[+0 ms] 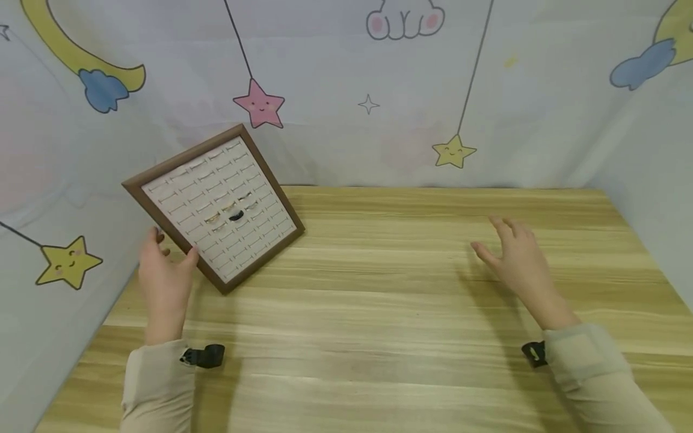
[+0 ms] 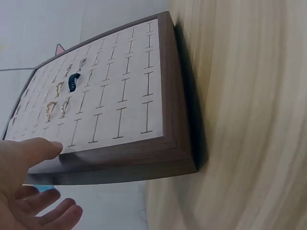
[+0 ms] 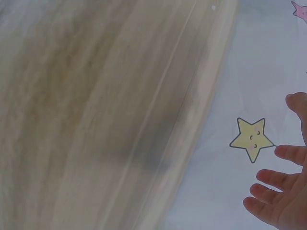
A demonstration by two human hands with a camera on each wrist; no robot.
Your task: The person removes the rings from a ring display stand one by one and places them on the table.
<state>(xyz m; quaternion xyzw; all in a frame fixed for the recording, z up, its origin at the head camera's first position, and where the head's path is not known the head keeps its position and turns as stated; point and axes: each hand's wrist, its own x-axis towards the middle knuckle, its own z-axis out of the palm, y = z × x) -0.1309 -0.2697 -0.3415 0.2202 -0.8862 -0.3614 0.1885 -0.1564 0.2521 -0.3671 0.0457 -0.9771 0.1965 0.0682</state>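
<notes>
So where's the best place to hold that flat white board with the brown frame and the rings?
Probably the left edge of its brown frame, reached from the left with the left hand, thumb in front and fingers behind. The board stands tilted, so that edge rises off the striped wooden table, and the small rings sit nearer the middle.

The left hand (image 2: 12,175) reaches in from the lower left, its thumb (image 2: 41,150) at the near edge of a ring tray's brown frame (image 2: 170,81), the other fingers (image 2: 60,211) bent below the frame's side. The tray's pale slotted panel (image 2: 108,98) carries a black ring (image 2: 73,82), gold rings (image 2: 51,110) and silver rings (image 2: 64,108). The tray stands tilted beside the wood-grained counter (image 2: 244,115); a pink point (image 2: 59,49) shows on the whitish backdrop (image 2: 29,43) behind it.
</notes>
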